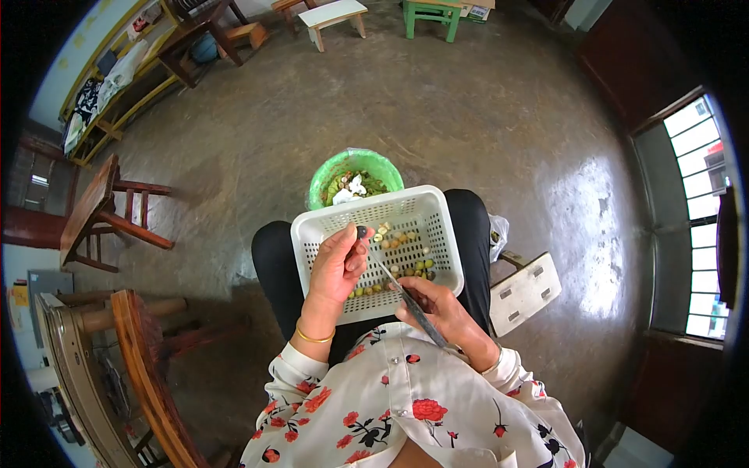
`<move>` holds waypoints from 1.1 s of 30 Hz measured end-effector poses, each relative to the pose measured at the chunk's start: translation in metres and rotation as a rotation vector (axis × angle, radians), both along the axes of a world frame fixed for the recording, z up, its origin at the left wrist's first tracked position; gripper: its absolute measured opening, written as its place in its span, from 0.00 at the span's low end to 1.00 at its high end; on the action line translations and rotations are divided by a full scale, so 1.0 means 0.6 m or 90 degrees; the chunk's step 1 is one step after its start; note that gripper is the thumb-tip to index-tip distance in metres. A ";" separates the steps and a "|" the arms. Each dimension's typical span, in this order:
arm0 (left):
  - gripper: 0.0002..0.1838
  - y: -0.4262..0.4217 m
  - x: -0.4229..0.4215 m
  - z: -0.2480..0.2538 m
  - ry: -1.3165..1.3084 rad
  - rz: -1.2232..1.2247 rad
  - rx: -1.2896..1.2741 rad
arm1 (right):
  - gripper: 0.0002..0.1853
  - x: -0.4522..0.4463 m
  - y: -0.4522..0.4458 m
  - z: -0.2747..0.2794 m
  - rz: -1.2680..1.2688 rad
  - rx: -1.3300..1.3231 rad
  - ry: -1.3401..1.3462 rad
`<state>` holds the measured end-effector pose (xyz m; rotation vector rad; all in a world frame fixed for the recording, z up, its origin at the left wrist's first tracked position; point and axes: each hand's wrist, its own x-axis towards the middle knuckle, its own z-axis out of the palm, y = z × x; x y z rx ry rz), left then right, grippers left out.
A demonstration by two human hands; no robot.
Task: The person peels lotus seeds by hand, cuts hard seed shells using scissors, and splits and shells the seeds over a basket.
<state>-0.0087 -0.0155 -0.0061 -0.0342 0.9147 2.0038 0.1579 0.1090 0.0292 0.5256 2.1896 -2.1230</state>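
My left hand (340,265) is closed, pinching a small dark round fruit (361,232) between thumb and fingertips. My right hand (441,312) is wrapped round the dark handle of a knife (421,317), whose thin blade points up toward the fruit. Both hands are over a white perforated basket (434,204) resting on my lap. Inside it lie several pale peeled pieces (398,239) and several green and brownish round fruits (421,267). Some of the basket's contents are hidden behind my hands.
A green bucket (319,184) with scraps and white tissue stands beyond the basket. A small white stool (527,293) is at the right. Wooden chairs (101,207) stand at the left, and a green stool (431,17) is at the far side.
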 end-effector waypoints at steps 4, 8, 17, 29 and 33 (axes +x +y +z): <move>0.15 -0.001 0.004 0.015 -0.020 0.012 -0.013 | 0.24 0.004 -0.004 -0.007 -0.006 -0.027 -0.009; 0.14 -0.001 0.007 0.018 0.008 0.007 -0.014 | 0.24 0.003 0.000 0.009 0.013 -0.012 -0.024; 0.12 -0.007 0.009 0.014 0.044 0.010 -0.018 | 0.22 -0.002 -0.006 0.029 0.030 0.046 -0.011; 0.10 -0.006 0.020 0.021 0.029 0.037 -0.051 | 0.21 0.004 -0.009 0.030 0.025 0.123 0.052; 0.10 -0.005 0.023 0.020 0.018 0.044 -0.039 | 0.20 0.004 -0.010 0.030 0.020 0.127 0.055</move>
